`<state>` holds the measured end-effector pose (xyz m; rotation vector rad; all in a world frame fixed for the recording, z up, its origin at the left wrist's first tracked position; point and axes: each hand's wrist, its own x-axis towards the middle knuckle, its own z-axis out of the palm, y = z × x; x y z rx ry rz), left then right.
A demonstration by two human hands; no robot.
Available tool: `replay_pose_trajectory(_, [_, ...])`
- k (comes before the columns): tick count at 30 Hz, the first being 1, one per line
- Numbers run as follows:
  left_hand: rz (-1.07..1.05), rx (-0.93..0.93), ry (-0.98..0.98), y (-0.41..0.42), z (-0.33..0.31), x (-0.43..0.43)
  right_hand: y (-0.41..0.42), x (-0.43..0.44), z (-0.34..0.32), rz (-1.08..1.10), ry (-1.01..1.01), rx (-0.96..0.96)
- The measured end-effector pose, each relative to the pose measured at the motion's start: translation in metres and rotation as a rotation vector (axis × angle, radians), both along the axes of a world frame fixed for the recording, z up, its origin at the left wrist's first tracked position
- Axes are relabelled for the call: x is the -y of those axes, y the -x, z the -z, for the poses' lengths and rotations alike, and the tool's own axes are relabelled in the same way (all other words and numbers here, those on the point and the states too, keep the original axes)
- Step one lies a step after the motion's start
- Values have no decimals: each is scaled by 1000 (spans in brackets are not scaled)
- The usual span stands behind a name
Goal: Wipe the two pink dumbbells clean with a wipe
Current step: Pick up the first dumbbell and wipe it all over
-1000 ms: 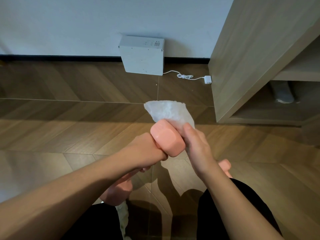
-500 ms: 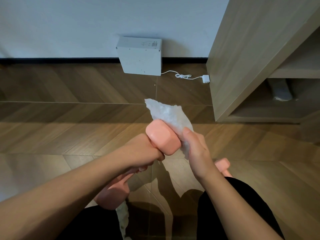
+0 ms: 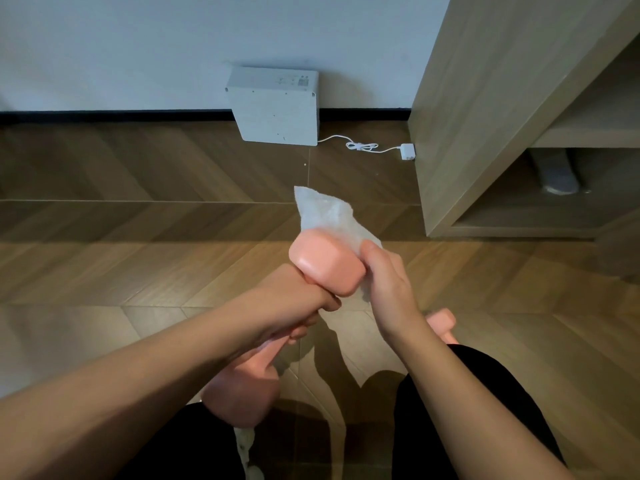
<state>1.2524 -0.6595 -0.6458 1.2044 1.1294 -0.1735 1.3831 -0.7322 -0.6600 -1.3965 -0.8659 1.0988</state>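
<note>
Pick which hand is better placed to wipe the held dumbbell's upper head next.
Right. The right hand holds the wipe against the upper head of the dumbbell; the left hand grips its handle, steadying it.

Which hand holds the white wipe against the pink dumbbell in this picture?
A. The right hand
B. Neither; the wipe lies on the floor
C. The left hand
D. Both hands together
A: the right hand pinches the wipe against the upper head of the dumbbell, while the left hand grips only its handle.
</note>
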Motion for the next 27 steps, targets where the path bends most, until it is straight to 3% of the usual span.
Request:
replay_pose_trajectory(4, [24,-79,-150,-8,10,9,1,0,0,-24,-42,9])
replay_pose_trajectory(9, [-47,23,19,0,2,0,0,15,2,70,-94,-26])
replay_pose_trajectory(13, [-86,90,-20,-1,1,1,-6,9,4,136,-45,5])
replay_pose_trajectory(16, [-84,53,-82,-8,4,5,-4,-2,2,67,-17,38])
replay_pose_trajectory(21, [-60,18,-115,-10,6,6,-6,10,-2,16,-137,5])
replay_pose_trajectory(27, [-133,147,-40,-3,-1,2,-4,16,4,173,-114,65])
